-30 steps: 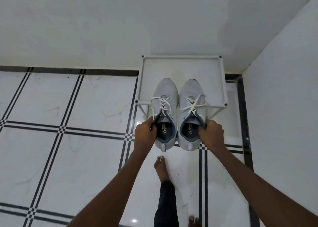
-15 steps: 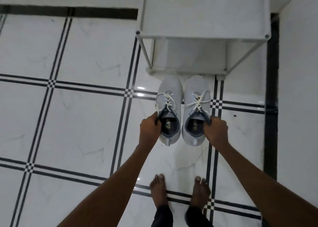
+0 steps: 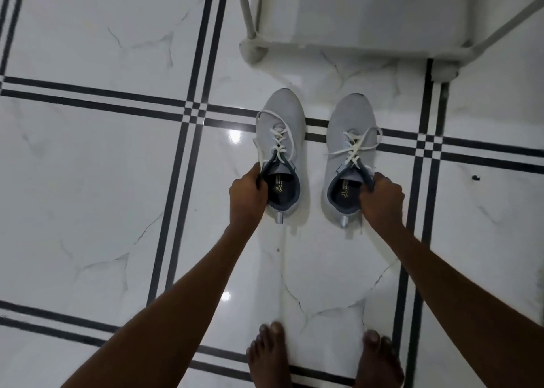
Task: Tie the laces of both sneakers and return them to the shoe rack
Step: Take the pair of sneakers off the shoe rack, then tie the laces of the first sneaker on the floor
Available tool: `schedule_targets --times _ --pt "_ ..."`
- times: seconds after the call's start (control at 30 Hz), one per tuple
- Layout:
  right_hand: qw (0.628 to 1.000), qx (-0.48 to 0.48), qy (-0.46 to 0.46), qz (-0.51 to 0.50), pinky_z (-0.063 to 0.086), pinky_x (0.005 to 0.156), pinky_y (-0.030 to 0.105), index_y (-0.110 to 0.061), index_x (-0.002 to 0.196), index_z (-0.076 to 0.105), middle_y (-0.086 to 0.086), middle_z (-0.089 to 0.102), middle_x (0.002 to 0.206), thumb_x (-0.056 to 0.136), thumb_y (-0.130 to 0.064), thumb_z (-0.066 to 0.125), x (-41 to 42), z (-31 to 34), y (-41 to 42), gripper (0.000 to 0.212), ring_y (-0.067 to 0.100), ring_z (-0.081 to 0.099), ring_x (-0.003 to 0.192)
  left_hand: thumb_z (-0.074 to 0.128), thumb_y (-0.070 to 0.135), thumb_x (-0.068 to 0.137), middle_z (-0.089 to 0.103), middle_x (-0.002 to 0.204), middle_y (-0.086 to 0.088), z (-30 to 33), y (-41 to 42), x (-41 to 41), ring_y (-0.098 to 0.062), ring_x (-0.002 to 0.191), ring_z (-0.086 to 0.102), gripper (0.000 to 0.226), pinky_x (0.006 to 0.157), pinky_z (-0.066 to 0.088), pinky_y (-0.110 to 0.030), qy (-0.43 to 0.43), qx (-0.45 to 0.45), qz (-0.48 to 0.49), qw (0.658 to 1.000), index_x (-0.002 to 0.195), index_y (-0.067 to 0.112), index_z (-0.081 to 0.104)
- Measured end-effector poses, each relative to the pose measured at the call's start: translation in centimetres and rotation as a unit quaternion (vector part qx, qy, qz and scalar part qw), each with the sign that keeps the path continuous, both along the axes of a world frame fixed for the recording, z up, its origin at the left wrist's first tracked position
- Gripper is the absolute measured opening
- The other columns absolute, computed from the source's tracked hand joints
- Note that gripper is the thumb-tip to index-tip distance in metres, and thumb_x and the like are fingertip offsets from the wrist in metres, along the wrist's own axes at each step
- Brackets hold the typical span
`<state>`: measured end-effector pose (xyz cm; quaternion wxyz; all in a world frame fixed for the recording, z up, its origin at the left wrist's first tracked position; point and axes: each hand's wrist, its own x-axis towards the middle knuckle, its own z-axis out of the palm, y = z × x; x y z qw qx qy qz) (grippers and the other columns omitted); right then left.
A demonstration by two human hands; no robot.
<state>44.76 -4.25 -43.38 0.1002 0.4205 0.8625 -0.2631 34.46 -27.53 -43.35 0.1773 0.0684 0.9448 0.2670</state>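
On the glossy tiled floor [image 3: 117, 181], two pale grey mesh sneakers [image 3: 279, 128] point toward twelve o'clock. Each hand [image 3: 245, 190] pinches its own sneaker's collar; loose laces [image 3: 353, 149] lie just beyond, at twelve.

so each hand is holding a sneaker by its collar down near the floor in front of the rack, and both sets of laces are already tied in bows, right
Not quite. The head view shows the laces untied: the loose ends trail over the left sneaker and the right sneaker, with no bows. The rest holds: the left hand and the right hand each grip a collar, low by the floor before the rack.
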Motion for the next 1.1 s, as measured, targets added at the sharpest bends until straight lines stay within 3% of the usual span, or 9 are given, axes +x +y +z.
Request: schedule_targets --times 0.1,0.23,0.37,0.47,0.6,0.73,0.87,0.97,1.1 --pt "0.997 0.074 -0.014 0.016 0.044 0.071 0.039 0.002 0.103 0.058 0.024 0.067 0.095 0.082 -0.02 0.058 -1.2 0.9 -1.1 0.031 0.042 0.062 0.089 0.047 0.002 0.093 0.06 0.074 0.002 0.0 -1.3 -0.7 -0.016 0.058 0.052 0.021 0.056 0.042 -0.018 0.005 0.005 -0.002 1.0 0.106 0.008 0.063" --pt "0.977 0.199 0.031 0.071 0.037 0.095 0.047 -0.003 0.131 0.05 0.018 0.056 0.133 0.078 -0.029 0.052 -4.7 3.2 -4.7 0.059 0.04 0.048 0.12 0.046 0.004 0.095 0.063 0.077 -0.001 0.7 -3.1 -1.3 -0.016 0.062 0.053 0.021 0.061 0.046 -0.024 -0.004 0.001 0.02 1.0 0.109 0.008 0.062" --pt "0.982 0.033 0.134 0.132 0.046 0.081 0.039 -0.005 0.104 0.069 0.015 0.072 0.096 0.088 -0.027 0.049 -9.2 2.5 -10.6 0.034 0.036 0.061 0.095 0.051 0.031 0.1 0.072 0.087 0.006 0.6 -4.7 -2.0 -0.008 0.073 0.063 0.024 0.06 0.041 -0.011 -0.022 0.044 0.029 0.998 0.113 0.019 0.066" --pt "0.986 -0.069 0.134 0.074 0.035 0.067 0.025 -0.007 0.094 0.071 0.006 0.071 0.087 0.092 -0.029 0.059 -12.1 1.7 -13.2 0.026 0.023 0.06 0.079 0.046 0.055 0.097 0.071 0.073 0.004 -0.1 -5.1 -3.6 -0.008 0.066 0.063 0.047 0.057 0.043 -0.021 -0.011 0.071 0.041 0.997 0.081 0.016 0.068" --pt "0.979 -0.17 0.112 -0.014 0.037 0.069 0.022 -0.015 0.083 0.073 -0.001 0.066 0.078 0.087 -0.025 0.066 -15.2 0.0 -13.0 0.013 0.015 0.057 0.076 0.06 0.044 0.093 0.065 0.065 -0.012 -0.8 -4.5 -6.9 -0.014 0.059 0.056 0.049 0.06 0.046 -0.028 -0.082 0.131 0.106 0.982 0.068 0.002 0.061" --pt "0.914 -0.346 0.163 -0.133 0.051 0.06 0.03 -0.016 0.069 0.064 0.003 0.065 0.064 0.088 -0.013 0.062 -17.0 0.1 -11.7 0.019 0.018 0.061 0.059 0.063 0.018 0.093 0.072 0.079 -0.012 0.1 -4.2 -9.8 -0.023 0.081 0.068 0.017 0.088 0.058 -0.043 -0.234 0.31 0.237 0.89 0.08 0.009 0.069" --pt "0.831 -0.452 0.211 -0.247 0.054 0.051 0.031 -0.01 0.079 0.06 0.0 0.049 0.044 0.101 -0.016 0.045 -16.7 0.9 -8.9 0.027 0.014 0.049 0.039 0.046 0.014 0.102 0.05 0.059 -0.004 0.4 -8.3 -12.2 -0.021 0.062 0.062 0.017 0.078 0.06 -0.036 -0.381 0.494 0.25 0.741 0.095 0.008 0.06" --pt "0.837 -0.424 0.217 -0.269 0.044 0.045 0.027 -0.008 0.076 0.06 0.004 0.038 0.052 0.102 -0.016 0.043 -15.8 -0.2 -7.5 0.032 0.012 0.037 0.035 0.046 0.015 0.102 0.034 0.055 0.004 -1.0 -12.1 -12.2 -0.008 0.043 0.035 0.017 0.051 0.045 -0.021 -0.405 0.428 0.27 0.761 0.093 0.009 0.061" --pt "0.84 -0.407 0.237 -0.27 0.037 0.041 0.023 -0.009 0.073 0.058 0.005 0.035 0.055 0.1 -0.014 0.043 -16.1 -0.8 -7.2 0.032 0.012 0.033 0.036 0.047 0.015 0.101 0.03 0.054 0.005 -0.9 -13.3 -14.4 -0.007 0.043 0.025 0.02 0.044 0.03 -0.019 -0.373 0.356 0.239 0.823 0.093 0.007 0.063"
